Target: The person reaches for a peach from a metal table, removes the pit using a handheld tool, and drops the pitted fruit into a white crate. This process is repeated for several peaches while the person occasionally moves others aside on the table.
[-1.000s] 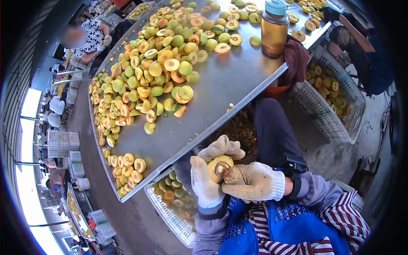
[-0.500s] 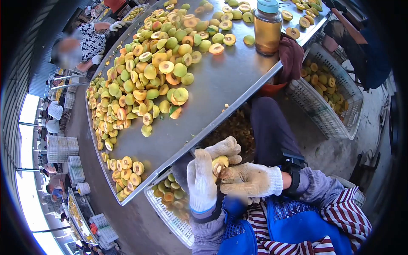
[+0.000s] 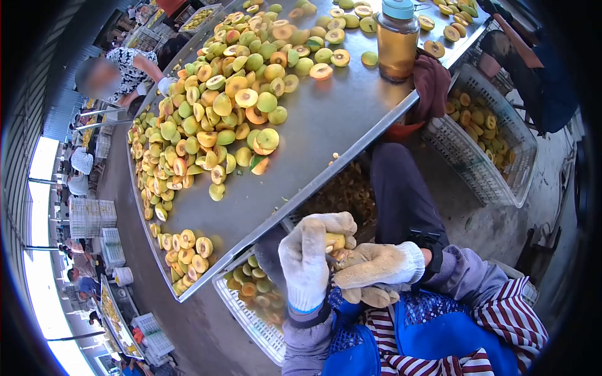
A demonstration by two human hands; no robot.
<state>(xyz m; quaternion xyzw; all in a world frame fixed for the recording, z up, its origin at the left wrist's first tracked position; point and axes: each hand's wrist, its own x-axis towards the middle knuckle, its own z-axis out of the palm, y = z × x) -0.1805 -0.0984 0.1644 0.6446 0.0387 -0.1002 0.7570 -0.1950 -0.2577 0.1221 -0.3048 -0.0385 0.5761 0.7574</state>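
My left hand (image 3: 307, 260), in a white knit glove, is wrapped around a yellow halved fruit (image 3: 335, 241) just below the edge of the steel table (image 3: 326, 119). Only a sliver of the fruit shows between the fingers. My right hand (image 3: 376, 266), also gloved, presses against the fruit's cut face; whatever it grips is hidden by the fingers. Both hands hover over my lap, above a white crate (image 3: 251, 313) of fruit halves.
A big heap of halved green-yellow fruit (image 3: 232, 113) covers the table. A jar of amber liquid (image 3: 396, 41) stands near its edge beside a dark red cloth (image 3: 433, 81). Another crate (image 3: 486, 135) of halves sits on the right. A person (image 3: 116, 75) works at the far side.
My left hand has turned and closed over the fruit, hiding most of its cut face and the pit. My right hand dropped slightly and stayed against it. The far person leaned toward the table.
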